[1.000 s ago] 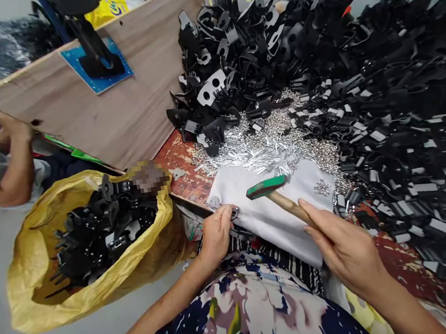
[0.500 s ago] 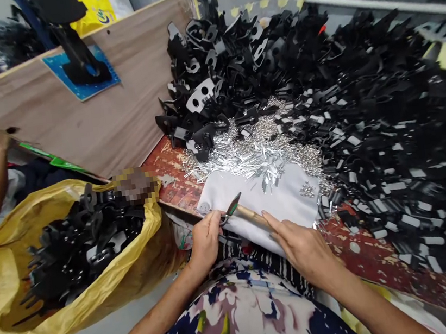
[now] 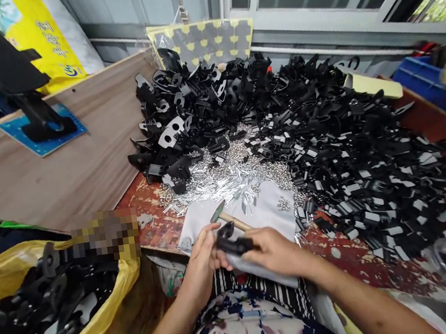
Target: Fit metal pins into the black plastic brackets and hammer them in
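Note:
A black plastic clip (image 3: 231, 238) is between my two hands, low over the front of a grey cloth pad. My right hand (image 3: 275, 250) is closed on its right end. My left hand (image 3: 204, 257) grips its left end, with thumb and fingers curled around it. Just behind the clip, a hammer (image 3: 232, 220) with a wooden handle lies on the grey cloth pad (image 3: 197, 219); its handle end is hidden by my right hand. Loose metal pins (image 3: 212, 182) are heaped at the pad's far edge, and a few small metal pieces (image 3: 283, 203) rest on its right side.
Black plastic parts (image 3: 326, 142) are piled across the back and right of the worn red table (image 3: 153, 231). At left stand a wooden board (image 3: 64, 177) and a yellow sack (image 3: 126, 273) of black parts. A blue crate (image 3: 420, 75) is at far right.
The view has turned right and up. My right hand has let go of the hammer, which now lies on the pad. The black clip is now held in both hands.

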Demonstrator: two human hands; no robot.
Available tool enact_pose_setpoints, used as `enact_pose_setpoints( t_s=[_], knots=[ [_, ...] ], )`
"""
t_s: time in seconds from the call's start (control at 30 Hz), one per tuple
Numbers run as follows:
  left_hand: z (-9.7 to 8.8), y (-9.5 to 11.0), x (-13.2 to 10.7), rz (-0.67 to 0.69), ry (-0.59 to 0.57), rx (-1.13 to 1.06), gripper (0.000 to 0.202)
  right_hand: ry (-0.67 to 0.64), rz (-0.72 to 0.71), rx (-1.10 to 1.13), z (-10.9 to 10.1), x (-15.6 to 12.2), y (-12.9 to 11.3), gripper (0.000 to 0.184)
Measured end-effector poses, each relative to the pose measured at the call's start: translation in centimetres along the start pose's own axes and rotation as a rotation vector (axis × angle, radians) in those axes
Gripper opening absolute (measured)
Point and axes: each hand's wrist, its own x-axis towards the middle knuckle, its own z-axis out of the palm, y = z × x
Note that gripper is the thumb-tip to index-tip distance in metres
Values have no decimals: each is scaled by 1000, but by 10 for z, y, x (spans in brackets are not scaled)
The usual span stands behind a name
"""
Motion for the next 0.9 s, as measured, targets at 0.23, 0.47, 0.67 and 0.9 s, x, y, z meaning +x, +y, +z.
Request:
enact_pose_setpoints(
  t_s=[0.23,0.47,0.67,0.9],
  knots=[
    [-14,-4,12,-44,-23,64,47,869,-199,709,-141,67,29,38],
    [-20,-6,23,-112,-104,15,40,692,-4,-121,-115,227,33,38],
    [-28,10,9,-154,-172,54,34,545,13,-247,-105,243,36,14],
    [-21,40,15,-128,-124,-189,51,238,-272,-208,-60,108,13,17]
  ],
)
